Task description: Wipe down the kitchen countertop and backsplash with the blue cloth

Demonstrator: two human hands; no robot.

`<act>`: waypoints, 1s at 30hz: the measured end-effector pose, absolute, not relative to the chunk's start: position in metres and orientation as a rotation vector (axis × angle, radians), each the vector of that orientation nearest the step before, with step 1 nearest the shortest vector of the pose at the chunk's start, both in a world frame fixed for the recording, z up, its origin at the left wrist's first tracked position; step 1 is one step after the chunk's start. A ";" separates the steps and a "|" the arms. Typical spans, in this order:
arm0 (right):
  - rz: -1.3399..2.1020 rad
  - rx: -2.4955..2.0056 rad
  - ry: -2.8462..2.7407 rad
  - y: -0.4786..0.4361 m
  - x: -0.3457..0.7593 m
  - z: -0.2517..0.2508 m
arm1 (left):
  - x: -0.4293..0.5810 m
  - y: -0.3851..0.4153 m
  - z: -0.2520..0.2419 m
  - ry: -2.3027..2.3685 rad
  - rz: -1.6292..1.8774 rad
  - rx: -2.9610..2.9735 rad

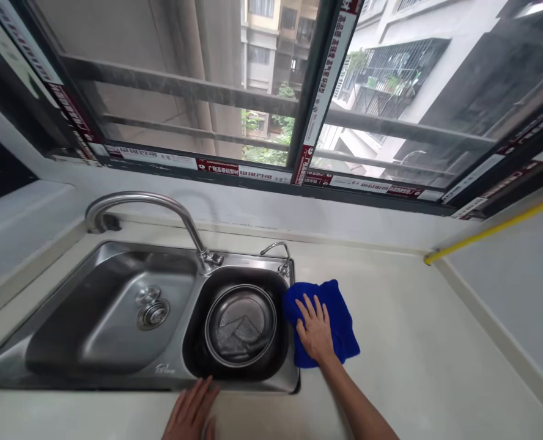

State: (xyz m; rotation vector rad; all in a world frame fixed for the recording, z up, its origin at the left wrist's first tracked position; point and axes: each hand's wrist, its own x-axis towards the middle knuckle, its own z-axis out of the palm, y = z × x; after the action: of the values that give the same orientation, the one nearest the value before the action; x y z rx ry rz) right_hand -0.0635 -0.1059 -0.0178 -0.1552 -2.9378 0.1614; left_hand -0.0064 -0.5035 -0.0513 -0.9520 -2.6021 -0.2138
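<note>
My right hand [316,329] lies flat on a folded blue microfibre cloth [342,324], fingers spread and not gripping. The cloth sits on the cream countertop [413,342], right beside the rim of the stainless steel double sink [235,261]. My left hand [191,410] is at the bottom of the view, open and empty, near the sink's front edge. Its fingertips are close to the rim, and the lower part of the hand is cut off by the frame.
A round steel bowl [240,326] stands in the right basin. A curved chrome faucet [161,208] and a small tap [278,256] rise behind the sink. A window [271,91] runs along the back, and a yellow strip [491,229] marks the counter's right corner.
</note>
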 end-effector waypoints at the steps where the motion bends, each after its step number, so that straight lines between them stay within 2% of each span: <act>1: 0.157 -0.167 -2.938 -0.110 -0.052 -0.019 | -0.004 -0.501 -0.046 -2.647 -0.239 -0.933; 16: 0.245 -0.085 -2.844 -0.160 0.127 -0.043 | 0.016 -0.487 -0.014 -2.904 -0.501 -0.829; 20: 0.189 -0.190 -2.826 -0.182 0.138 -0.043 | 0.018 -0.485 -0.019 -2.862 -0.655 -0.822; 24: 0.115 -0.301 -2.808 -0.232 0.134 -0.043 | 0.023 -0.494 -0.023 -2.671 -0.968 -0.745; 30: 0.067 -0.222 -2.976 -0.330 0.091 -0.033 | 0.026 -0.585 -0.023 -2.491 -1.288 -0.295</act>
State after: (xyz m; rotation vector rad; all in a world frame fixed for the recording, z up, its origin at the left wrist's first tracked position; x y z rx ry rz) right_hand 0.0913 -0.3297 -0.0331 -0.2217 -2.9759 0.0671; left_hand 0.0256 -0.5853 -0.0234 -0.2951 -2.4905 -1.2877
